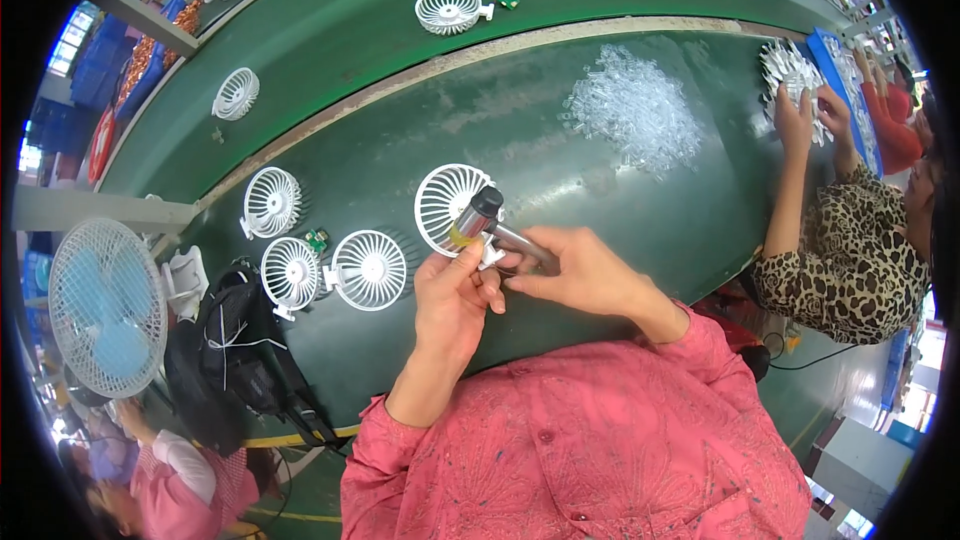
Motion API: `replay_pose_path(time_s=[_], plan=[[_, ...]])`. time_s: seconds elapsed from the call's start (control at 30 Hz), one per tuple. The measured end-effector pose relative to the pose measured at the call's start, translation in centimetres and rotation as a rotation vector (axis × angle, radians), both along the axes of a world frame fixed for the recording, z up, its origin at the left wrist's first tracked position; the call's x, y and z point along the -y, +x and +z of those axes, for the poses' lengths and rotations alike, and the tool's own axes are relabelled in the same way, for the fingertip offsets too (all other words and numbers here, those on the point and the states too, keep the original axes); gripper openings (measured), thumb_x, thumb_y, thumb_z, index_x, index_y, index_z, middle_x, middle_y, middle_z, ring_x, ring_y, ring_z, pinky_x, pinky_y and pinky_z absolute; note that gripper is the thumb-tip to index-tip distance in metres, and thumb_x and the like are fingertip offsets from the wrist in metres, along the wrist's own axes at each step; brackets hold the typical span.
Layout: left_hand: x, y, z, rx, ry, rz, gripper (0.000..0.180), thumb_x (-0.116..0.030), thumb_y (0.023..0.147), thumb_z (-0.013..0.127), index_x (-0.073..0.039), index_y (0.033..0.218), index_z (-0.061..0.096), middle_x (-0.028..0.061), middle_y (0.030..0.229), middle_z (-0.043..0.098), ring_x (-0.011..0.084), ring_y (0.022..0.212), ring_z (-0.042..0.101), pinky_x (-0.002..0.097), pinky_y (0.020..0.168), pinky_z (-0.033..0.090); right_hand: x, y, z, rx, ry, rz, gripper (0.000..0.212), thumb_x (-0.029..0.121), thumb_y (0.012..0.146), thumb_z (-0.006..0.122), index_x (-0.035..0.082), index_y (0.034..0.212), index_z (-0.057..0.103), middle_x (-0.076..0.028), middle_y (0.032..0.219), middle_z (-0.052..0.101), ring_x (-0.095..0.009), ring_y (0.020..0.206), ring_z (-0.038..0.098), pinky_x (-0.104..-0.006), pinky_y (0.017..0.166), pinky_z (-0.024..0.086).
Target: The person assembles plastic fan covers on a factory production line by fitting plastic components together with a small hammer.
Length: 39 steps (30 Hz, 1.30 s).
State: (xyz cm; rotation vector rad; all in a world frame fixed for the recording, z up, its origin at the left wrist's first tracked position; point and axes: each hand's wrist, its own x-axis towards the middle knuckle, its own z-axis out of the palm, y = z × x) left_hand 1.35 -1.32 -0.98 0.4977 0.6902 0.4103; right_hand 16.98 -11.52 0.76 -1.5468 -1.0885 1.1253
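Note:
My right hand (590, 275) is closed round the grey handle of a small mallet (487, 204). The mallet's head has a black face at one end and a yellowish one at the other. My left hand (452, 305) pinches the small white bracket of a round white fan grille (436, 208). The mallet head is in front of the grille's lower right part and hides some of it. To the left lie several similar pieces: a grille (371, 270), a second grille (290, 274) and a third grille (271, 202). Beside them is a small green circuit board (317, 239).
A heap of clear plastic pieces (635, 110) lies on the green table. Beyond a low ledge, a green conveyor belt (340, 50) carries more grilles (448, 10). A black backpack (240, 340) and a standing fan (108, 305) are at left. At right, a co-worker's hands (797, 120) handle white parts.

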Motion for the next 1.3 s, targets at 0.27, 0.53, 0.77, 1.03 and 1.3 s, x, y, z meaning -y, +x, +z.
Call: replay_pose_path(time_s=[0.27,0.53,0.77,1.03,1.3], plan=[[0.2,-0.2,-0.4,-0.059,0.220,0.064,0.023,-0.013,0.095,0.061,0.001,0.112,0.056,0.0188,0.089,0.068,0.0143,0.051,0.057,0.0273,0.042,0.049,-0.5,-0.1,3.3,0.582,-0.069,0.072,0.016,0.011,0.083,0.062,0.004,0.097,0.059,-0.018,0.081,0.066,-0.040,0.073,0.063,-0.0480,0.061,0.048],[0.0,-0.7,0.1,-0.098,0.129,0.025,0.023,-0.012,0.094,0.061,0.002,0.112,0.056,0.0186,0.083,0.069,0.0139,0.051,0.057,0.0272,0.042,0.049,-0.8,0.9,2.3,0.483,-0.107,0.051,0.019,0.013,0.082,0.066,0.003,0.098,0.064,-0.015,0.076,0.064,-0.029,0.064,0.062,-0.0388,0.060,0.048],[0.5,-1.0,-1.0,-0.037,-0.083,0.011,0.027,-0.018,0.091,0.064,0.001,0.109,0.058,0.0144,0.083,0.069,0.0156,0.051,0.060,0.0271,0.042,0.050,-0.4,-0.1,2.4,0.364,-0.103,-0.067,0.019,0.011,0.083,0.070,0.001,0.099,0.067,-0.015,0.068,0.058,-0.022,0.056,0.054,-0.0346,0.055,0.043],[1.0,-1.0,-1.2,-0.012,-0.052,-0.006,0.028,-0.027,0.092,0.067,-0.002,0.098,0.060,0.0066,0.081,0.065,0.0129,0.060,0.064,0.0275,0.045,0.052,-0.6,-2.2,2.4,0.586,0.185,0.076,0.015,0.003,0.082,0.069,0.001,0.096,0.065,-0.016,0.088,0.064,-0.035,0.073,0.064,-0.0400,0.063,0.051],[0.2,-1.5,0.5,-0.104,0.051,-0.122,0.043,-0.041,0.089,0.070,0.001,0.095,0.061,0.0084,0.081,0.064,0.0134,0.058,0.063,0.0255,0.041,0.050,-0.2,-2.5,1.3,0.728,0.331,0.077,0.029,0.002,0.080,0.070,0.005,0.106,0.060,-0.012,0.097,0.063,-0.032,0.077,0.063,-0.0394,0.060,0.048]])
